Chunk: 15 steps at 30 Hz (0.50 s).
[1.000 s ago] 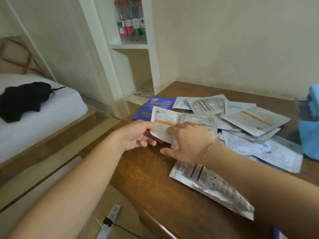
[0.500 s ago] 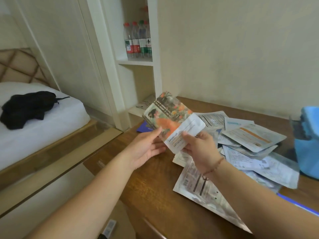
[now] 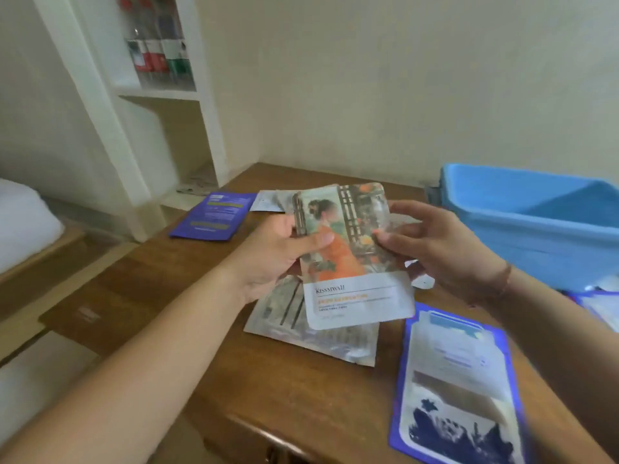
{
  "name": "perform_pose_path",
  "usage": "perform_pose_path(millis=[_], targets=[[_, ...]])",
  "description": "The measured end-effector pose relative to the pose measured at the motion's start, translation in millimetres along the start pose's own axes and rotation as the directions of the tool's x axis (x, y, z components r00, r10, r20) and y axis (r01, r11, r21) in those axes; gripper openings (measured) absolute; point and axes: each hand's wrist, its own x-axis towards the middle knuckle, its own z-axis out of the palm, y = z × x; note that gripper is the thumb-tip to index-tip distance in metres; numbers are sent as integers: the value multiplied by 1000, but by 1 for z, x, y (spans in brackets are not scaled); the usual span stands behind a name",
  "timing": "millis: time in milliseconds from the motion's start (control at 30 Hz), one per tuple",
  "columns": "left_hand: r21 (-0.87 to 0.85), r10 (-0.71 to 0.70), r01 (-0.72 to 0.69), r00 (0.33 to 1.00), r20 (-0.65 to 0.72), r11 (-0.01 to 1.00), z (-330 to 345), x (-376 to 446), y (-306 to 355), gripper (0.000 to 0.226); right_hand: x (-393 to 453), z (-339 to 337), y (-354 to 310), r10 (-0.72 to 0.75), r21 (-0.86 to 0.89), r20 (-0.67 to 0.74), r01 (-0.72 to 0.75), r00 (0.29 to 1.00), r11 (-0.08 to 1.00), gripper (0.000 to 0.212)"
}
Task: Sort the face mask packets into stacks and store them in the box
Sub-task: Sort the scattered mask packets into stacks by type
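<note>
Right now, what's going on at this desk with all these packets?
A person is sorting face mask packets. Both hands, left hand and right hand, hold up an illustrated packet with a figure in orange, above a silver packet lying on the wooden desk. A purple packet lies further back, a blue-bordered packet lies nearer, and the blue box waits on the right.

You hold a glossy printed packet (image 3: 348,259), smooth like foil-backed plastic. Under it lies a shiny silver foil packet (image 3: 315,333). The table (image 3: 291,390) is polished brown wood. The blue box (image 3: 536,226) looks like smooth matt plastic.
</note>
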Motion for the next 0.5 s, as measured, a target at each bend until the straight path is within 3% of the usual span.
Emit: perform_pose_path(millis=[100, 233, 367, 500], targets=[[51, 1, -9, 989, 149, 999, 49, 8, -3, 34, -47, -45, 15, 112, 48, -114, -107, 987, 993, 42], [316, -49, -58, 946, 319, 947, 110, 8, -21, 41, -123, -91, 42, 251, 65, -206, -243, 946, 968, 53], [664, -13, -286, 913, 407, 691, 154, -1, -41, 35, -171, -121, 61, 342, -14, -301, -363, 890, 932, 64], [763, 65, -438, 883, 466, 475, 166, -11, -55, 40, -186, -133, 69, 337, -102, -344, -391, 877, 915, 70]])
